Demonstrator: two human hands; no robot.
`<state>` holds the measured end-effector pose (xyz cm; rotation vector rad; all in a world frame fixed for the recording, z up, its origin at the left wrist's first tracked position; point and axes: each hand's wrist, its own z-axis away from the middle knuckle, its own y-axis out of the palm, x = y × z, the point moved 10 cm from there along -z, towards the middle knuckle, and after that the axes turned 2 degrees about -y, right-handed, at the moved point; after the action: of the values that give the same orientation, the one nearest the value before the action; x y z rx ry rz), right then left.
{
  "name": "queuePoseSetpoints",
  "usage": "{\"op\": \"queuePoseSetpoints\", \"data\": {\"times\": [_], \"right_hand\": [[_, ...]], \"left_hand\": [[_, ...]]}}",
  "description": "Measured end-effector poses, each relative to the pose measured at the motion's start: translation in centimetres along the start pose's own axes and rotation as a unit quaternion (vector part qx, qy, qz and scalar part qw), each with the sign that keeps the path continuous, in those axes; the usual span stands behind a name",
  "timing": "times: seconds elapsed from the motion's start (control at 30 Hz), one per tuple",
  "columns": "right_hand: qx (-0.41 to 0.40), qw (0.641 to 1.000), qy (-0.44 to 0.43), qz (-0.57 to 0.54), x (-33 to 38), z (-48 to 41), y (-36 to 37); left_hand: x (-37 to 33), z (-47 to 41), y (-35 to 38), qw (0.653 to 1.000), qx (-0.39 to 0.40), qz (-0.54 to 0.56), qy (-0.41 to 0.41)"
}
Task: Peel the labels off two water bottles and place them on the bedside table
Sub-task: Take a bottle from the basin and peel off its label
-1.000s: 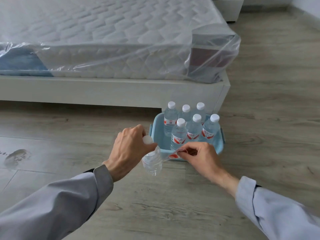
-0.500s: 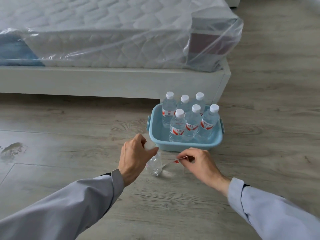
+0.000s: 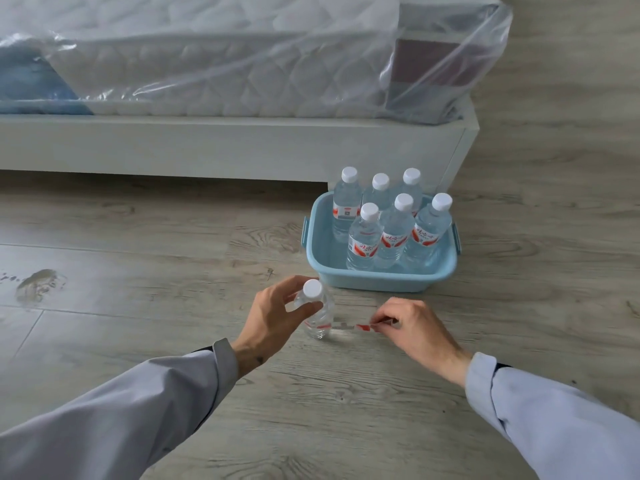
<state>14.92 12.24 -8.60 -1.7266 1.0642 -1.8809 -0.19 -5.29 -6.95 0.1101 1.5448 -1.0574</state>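
I have the bottle (image 3: pixel 317 315) standing upright on the wooden floor (image 3: pixel 138 271), just in front of the blue tub (image 3: pixel 381 280), and I think it sits there so the floor takes its weight while I strip it. My left hand (image 3: pixel 273 320) is on it from above: the fingers (image 3: pixel 308 308) curl round the neck and shoulder just under the white cap (image 3: pixel 312 289), a closed grip that pins the bottle so it neither turns nor tips under a sideways pull. My right hand (image 3: pixel 412 327) is off to the right, low over the floor, with thumb and forefinger pinched tight on the free end of the label (image 3: pixel 353 326). The label runs as a thin red and white strip from the bottle's lower body across to that pinch, nearly level and drawn fairly straight, so I judge it is partly peeled with its far end not yet free of the plastic. Keeping the two hands apart like this gives the strip tension. Six more bottles (image 3: pixel 394 233) stand upright in the tub, their labels on, close beside the corner of the bed frame (image 3: pixel 242 147), whose mattress (image 3: pixel 207 64) is wrapped in clear plastic. No bedside table is in view, so by my reckoning the placing is some way off, and this is the first bottle.
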Motion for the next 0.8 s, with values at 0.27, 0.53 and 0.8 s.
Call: {"op": "queuePoseSetpoints", "data": {"times": [0.27, 0.53, 0.8], "right_hand": [[0.082, 0.995, -0.030, 0.055, -0.8, 1.8, 3.1], [0.056, 0.996, 0.055, 0.052, -5.1, 1.8, 1.2], [-0.001, 0.981, 0.184, -0.053, -10.6, 2.3, -2.7]], "left_hand": [[-0.1, -0.5, 1.0, 0.999, -0.028, -0.016, 0.005], [-0.3, -0.8, 1.6, 0.999, -0.045, 0.025, 0.013], [0.7, -1.6, 1.7, 0.996, -0.005, 0.087, -0.003]]}}
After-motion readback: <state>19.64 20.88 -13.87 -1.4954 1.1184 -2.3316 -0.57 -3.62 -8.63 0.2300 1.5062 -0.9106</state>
